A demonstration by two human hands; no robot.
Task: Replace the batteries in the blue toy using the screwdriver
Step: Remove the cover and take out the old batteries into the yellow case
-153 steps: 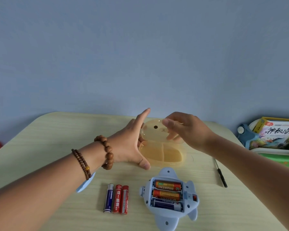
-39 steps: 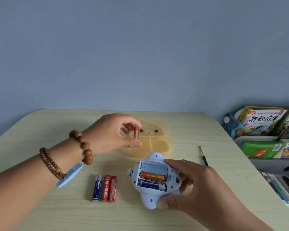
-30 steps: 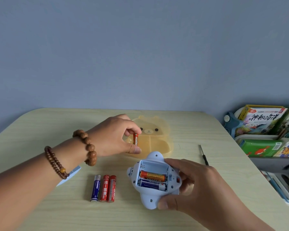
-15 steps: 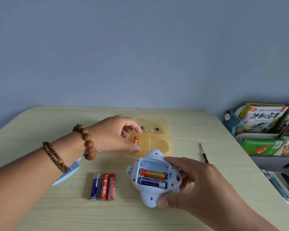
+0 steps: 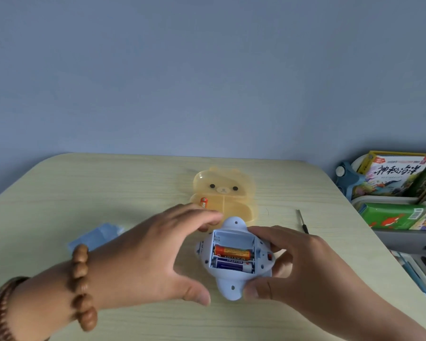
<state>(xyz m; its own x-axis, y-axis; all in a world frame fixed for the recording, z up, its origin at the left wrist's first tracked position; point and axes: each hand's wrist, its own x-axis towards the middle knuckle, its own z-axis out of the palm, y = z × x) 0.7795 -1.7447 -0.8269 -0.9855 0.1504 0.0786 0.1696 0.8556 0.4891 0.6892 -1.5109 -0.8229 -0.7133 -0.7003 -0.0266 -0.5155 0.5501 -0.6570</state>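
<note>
Right hand [image 5: 300, 269] grips the toy [image 5: 233, 289] at mid-counter [image 5: 59, 193], with curled fingers over its far right edge and the thumb at its near end. Left hand [image 5: 148, 257], fingers loosely spread and holding nothing, hovers just left of the toy. The toy's compartment is uncovered: far slot vacant, then orange battery [image 5: 231, 252], then blue battery [image 5: 231, 265]. Beyond the toy, a bear box [image 5: 223, 187] contains a lone battery [image 5: 204, 202]. Right of the toy: screwdriver [image 5: 303, 225]. Left: cover [image 5: 96, 236].

Picture books [image 5: 394, 175] stand in a grey rack [image 5: 399, 239] beside the pale wooden table [image 5: 108, 183].
</note>
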